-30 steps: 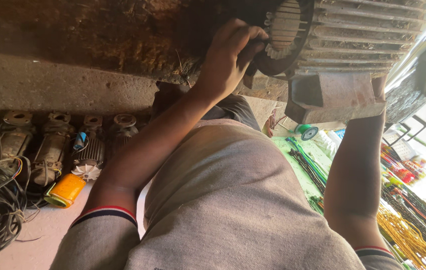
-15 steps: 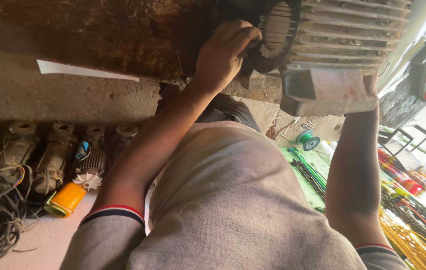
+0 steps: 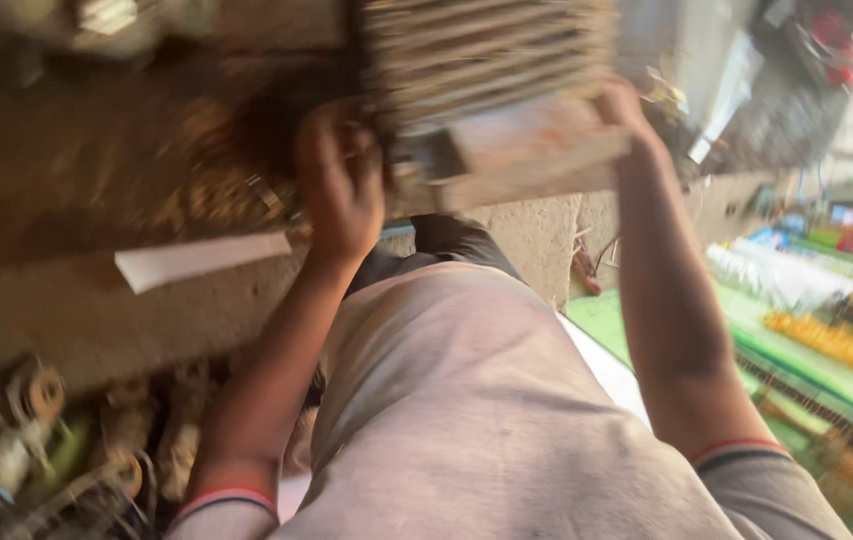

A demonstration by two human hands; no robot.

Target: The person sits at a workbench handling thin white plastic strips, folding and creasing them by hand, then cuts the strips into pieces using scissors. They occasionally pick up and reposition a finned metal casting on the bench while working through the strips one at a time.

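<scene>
Left hand (image 3: 338, 185) presses its curled fingers against the near end of a ribbed grey motor (image 3: 491, 75), at the dark spot where the housing meets a rusty brown bench (image 3: 96, 160); heavy motion blur hides whether the fingers close around any part there, so how tightly they hold cannot be told. Right hand (image 3: 624, 105) sits on the far side of the same motor, its palm against the flat pale base block under the fins, and only the back of the wrist and a few knuckles show, so its grasp too cannot be made out. Between the two hands lies the motor, directly above the left hand's fingertips and just to the inner side of the right one, with its upper part cut off by the top edge of the view. Just below the left wrist a white strip of paper (image 3: 201, 260) lies on the concrete ledge beneath the bench. Further down from that forearm, at the lower corner, sits a blurred heap of old motors and cables (image 3: 36, 440) whose separate pieces cannot be distinguished. Beyond the right forearm, to its outer side, green shelves with yellow and red goods (image 3: 826, 330) run off the edge, smeared by blur. Nearest the camera, a grey shirt (image 3: 466, 420) fills the space between both arms.
</scene>
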